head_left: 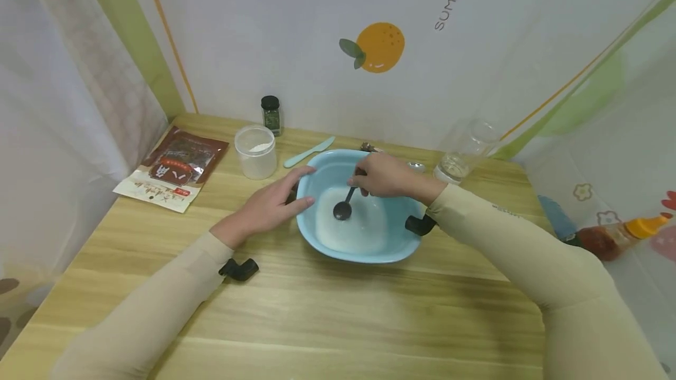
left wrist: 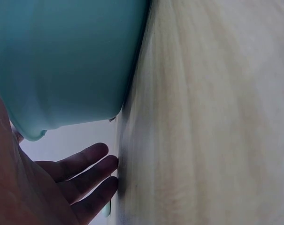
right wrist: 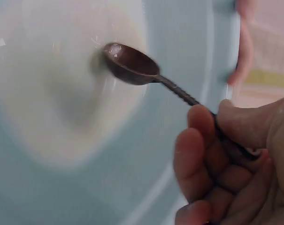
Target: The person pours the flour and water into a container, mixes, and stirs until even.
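A light blue basin point(head_left: 359, 258) stands on the table, with milky white liquid point(head_left: 364, 230) in its bottom. My left hand point(head_left: 266, 207) holds the basin's left rim with thumb and index finger. Its other fingers point(left wrist: 88, 176) extend loosely beside the outer wall in the left wrist view. Over the basin, my right hand point(head_left: 385, 175) pinches the handle of a dark brown measuring spoon point(right wrist: 132, 63) between thumb and curled fingers. The spoon's bowl faces up, low over the liquid; I cannot tell whether it touches.
Behind the basin are a white-powder jar point(head_left: 256, 160), a black-capped herb jar point(head_left: 271, 116), a pale green spreader point(head_left: 308, 152), a metal spoon point(head_left: 416, 166) and a clear glass point(head_left: 456, 163). A brown-and-white packet point(head_left: 174, 169) lies left. A yellow-capped sauce bottle point(head_left: 607, 239) is at right.
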Available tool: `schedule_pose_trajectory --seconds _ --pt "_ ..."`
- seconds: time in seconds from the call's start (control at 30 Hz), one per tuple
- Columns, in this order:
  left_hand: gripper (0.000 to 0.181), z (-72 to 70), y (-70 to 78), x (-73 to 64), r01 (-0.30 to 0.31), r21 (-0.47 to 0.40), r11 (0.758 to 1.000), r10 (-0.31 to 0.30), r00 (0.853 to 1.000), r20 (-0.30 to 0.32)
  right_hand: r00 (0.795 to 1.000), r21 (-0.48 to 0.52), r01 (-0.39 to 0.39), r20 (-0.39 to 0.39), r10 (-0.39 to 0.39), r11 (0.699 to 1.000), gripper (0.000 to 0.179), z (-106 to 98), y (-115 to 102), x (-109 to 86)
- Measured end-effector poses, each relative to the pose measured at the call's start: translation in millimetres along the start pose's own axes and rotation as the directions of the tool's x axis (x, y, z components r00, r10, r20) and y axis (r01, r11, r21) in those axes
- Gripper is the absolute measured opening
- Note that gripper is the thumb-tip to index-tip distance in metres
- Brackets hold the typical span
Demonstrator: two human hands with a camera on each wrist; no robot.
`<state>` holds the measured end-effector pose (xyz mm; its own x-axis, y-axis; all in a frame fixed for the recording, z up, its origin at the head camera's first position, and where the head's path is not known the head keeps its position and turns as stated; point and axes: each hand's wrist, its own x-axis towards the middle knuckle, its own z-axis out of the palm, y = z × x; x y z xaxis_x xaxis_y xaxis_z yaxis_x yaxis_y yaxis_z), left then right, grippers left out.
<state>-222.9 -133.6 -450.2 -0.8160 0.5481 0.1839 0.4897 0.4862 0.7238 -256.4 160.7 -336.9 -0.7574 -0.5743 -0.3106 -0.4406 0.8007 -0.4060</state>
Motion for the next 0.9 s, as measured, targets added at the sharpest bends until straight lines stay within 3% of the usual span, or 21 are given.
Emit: schedule_pose_trajectory --seconds 0.1,0.27,0.37,0.5,0.57,0.73,0.8,0.9 --pt "0.072 -1.6 -0.1 -1.5 0.000 0.005 1.000 0.000 1.000 -0.002 0.999 -0.004 -0.043 0.014 0.043 0.999 0.032 -5.0 6.9 1.3" --pt "0.070 -4.0 -0.2 -3.2 0.005 0.003 1.000 -0.005 1.000 -0.004 0.991 0.044 0.062 0.120 -0.066 0.997 0.032 -0.8 3.9 9.6" --pt "0.070 -4.5 0.3 -6.1 0.017 -0.010 1.000 -0.017 1.000 -0.003 0.996 0.031 0.067 0.049 -0.069 0.997 0.034 1.3 -1.1 17.6" --pt "0.070 -4.6 0.7 -9.1 0.018 -0.016 1.000 -0.018 1.000 -0.003 0.999 -0.005 -0.006 -0.034 0.006 1.000 0.034 -5.8 2.1 19.0" --pt "0.070 -5.2 1.4 -9.2 0.017 -0.004 1.000 -0.017 1.000 -0.007 1.000 -0.016 -0.007 -0.011 0.007 1.000 0.034 -8.3 4.1 16.0" --pt "0.070 -3.9 3.0 -7.4 0.012 -0.006 1.000 -0.012 1.000 -0.013 0.989 0.038 0.098 0.109 -0.101 0.994 0.034 -1.0 -2.4 14.6" --pt "0.070 -1.0 3.2 -6.6 0.011 -0.021 1.000 -0.011 1.000 -0.008 0.989 0.068 0.105 0.096 -0.112 0.992 0.035 1.8 -3.1 17.5" --pt "0.070 3.6 3.5 -4.5 0.005 -0.039 0.999 -0.005 1.000 0.006 0.999 0.068 0.034 -0.001 -0.034 0.997 0.036 -0.2 2.0 18.4"
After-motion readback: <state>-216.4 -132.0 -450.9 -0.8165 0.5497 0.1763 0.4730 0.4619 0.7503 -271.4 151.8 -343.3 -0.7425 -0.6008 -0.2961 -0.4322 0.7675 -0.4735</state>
